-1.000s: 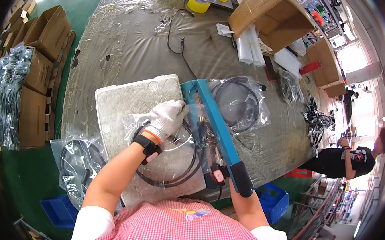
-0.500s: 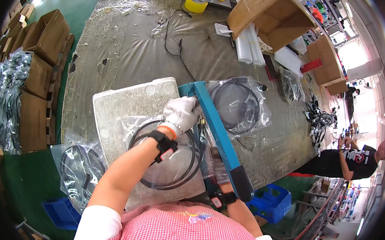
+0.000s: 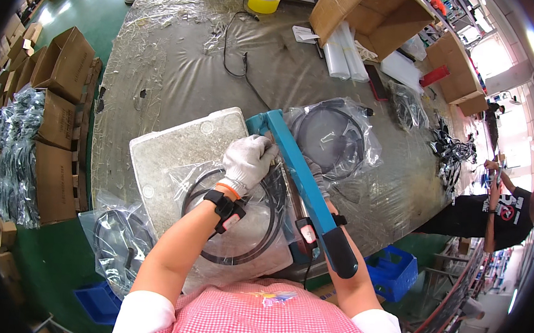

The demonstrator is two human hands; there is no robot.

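From the head view: pinching, by the looks of it, one end of a clear bag (image 3: 247,227) with the gloved left hand (image 3: 247,159), fingertips curled in tight. Can't tell what grip to call for the right hand (image 3: 317,172), mostly tucked behind the blue lever arm (image 3: 306,177). Lying on the pale slab (image 3: 175,151), just left of that arm, with a black coiled cable (image 3: 229,261) inside. Probably at the lining-up step, bag edge to lever. Seems to call for a straight edge and clear fingers before any press on the black handle (image 3: 339,252).
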